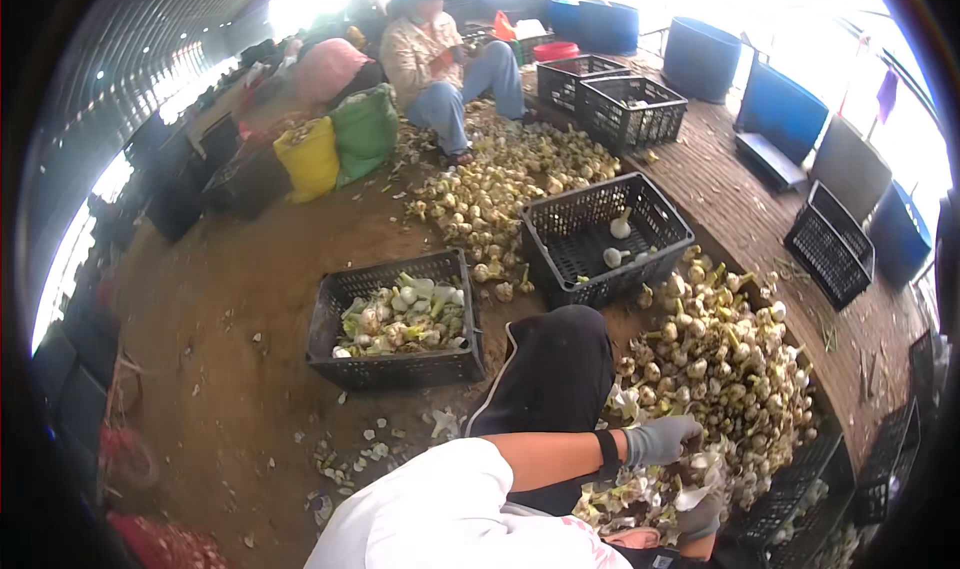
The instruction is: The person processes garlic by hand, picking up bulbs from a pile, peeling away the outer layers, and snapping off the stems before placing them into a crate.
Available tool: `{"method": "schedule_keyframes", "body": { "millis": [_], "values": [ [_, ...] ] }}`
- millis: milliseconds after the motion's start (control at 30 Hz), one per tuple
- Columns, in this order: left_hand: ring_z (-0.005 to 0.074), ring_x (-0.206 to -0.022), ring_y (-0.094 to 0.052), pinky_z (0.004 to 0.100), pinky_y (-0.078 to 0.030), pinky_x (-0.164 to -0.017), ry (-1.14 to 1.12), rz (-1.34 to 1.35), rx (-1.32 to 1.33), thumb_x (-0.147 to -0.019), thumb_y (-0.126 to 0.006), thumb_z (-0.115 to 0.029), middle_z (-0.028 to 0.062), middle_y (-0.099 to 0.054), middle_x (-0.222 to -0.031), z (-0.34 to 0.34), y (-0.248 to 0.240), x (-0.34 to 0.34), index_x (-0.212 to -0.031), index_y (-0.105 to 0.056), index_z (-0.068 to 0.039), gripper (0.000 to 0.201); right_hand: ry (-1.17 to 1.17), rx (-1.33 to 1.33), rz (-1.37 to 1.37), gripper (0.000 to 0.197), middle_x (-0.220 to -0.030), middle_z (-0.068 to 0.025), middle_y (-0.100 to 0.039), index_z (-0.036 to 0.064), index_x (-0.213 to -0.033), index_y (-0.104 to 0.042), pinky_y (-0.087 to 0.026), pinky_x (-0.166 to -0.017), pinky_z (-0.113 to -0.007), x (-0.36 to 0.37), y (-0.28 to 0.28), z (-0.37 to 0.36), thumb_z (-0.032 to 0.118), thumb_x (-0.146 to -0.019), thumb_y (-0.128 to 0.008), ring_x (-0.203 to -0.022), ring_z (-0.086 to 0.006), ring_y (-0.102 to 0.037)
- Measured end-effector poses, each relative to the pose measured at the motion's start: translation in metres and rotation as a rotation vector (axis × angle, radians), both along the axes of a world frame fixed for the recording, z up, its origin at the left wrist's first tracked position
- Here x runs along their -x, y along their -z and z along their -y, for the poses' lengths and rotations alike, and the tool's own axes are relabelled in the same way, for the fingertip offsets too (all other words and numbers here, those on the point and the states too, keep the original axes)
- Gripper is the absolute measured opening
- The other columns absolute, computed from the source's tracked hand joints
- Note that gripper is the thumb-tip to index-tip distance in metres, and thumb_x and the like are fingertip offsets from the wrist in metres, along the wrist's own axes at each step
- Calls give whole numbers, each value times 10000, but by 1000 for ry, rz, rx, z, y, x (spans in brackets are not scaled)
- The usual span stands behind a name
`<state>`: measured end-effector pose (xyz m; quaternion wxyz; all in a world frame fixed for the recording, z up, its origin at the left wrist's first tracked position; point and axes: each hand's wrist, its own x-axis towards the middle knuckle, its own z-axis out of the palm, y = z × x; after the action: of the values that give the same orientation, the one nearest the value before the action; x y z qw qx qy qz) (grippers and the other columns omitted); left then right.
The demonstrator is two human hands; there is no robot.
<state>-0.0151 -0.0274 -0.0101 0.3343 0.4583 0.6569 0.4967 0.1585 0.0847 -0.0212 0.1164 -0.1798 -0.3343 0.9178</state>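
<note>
My left hand (662, 440), in a grey glove with a black band at the wrist, has its fingers curled closed. Whatever they grip is hidden. Just below it, my gloved right hand (703, 510) holds a garlic bulb (697, 477) with pale, loose skin. The two hands are close together over peeled husks (625, 494). Beside them spreads a large heap of garlic bulbs (725, 359) with cut stems.
Ahead stands a black crate (545, 259) with a few white bulbs inside. Another crate (400, 371) holds bulbs and scraps. A seated person (425, 59) is beyond a second garlic pile (500, 189). Blue barrels (702, 59) and a green sack (364, 134) stand farther off.
</note>
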Motion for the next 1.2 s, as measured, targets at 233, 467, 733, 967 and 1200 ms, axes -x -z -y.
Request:
{"method": "schedule_keyframes", "body": {
  "millis": [233,467,733,967,1200],
  "values": [
    [157,-946,-549,267,-450,-850,-332,580,-103,-878,-593,-73,37,-577,-999,-16,-8,-5,-1125,-560,-76,248,197,-303,-61,386,-1244,-110,-520,41,-1314,-408,-492,-899,-364,10,2,3,202,-964,-432,-1072,-219,-554],
    [107,-960,-541,270,-431,-844,-18,965,-43,-914,-610,-281,38,-591,-1089,-41,42,-5,-1250,-486,-51,426,530,-1196,115,495,-1127,-84,-496,91,-1146,-484,-446,-884,-333,34,-18,24,-16,-725,-722,-1041,-225,-502],
    [78,-962,-527,244,-442,-826,-99,890,-148,-894,-642,-248,11,-615,-1075,-38,23,-18,-1242,-532,-40,420,590,-1749,156,428,-1124,-110,-494,82,-1015,-495,-405,-907,-403,29,-23,24,-18,-653,-700,-1067,-297,-493],
    [69,-952,-515,244,-446,-817,-50,839,-188,-901,-625,-307,12,-589,-1105,-35,7,-19,-1309,-484,-77,489,599,-1844,174,395,-1124,-117,-498,76,-1003,-517,-450,-859,-407,26,-12,19,-37,-660,-674,-1043,-309,-517],
    [84,-928,-519,238,-459,-805,20,842,-39,-964,-516,-170,27,-509,-1213,-39,14,-10,-1451,-315,-161,527,578,-1917,190,381,-1119,-107,-500,87,-980,-524,-467,-832,-416,28,-9,18,-59,-655,-656,-1054,-319,-511]
  ]
}}
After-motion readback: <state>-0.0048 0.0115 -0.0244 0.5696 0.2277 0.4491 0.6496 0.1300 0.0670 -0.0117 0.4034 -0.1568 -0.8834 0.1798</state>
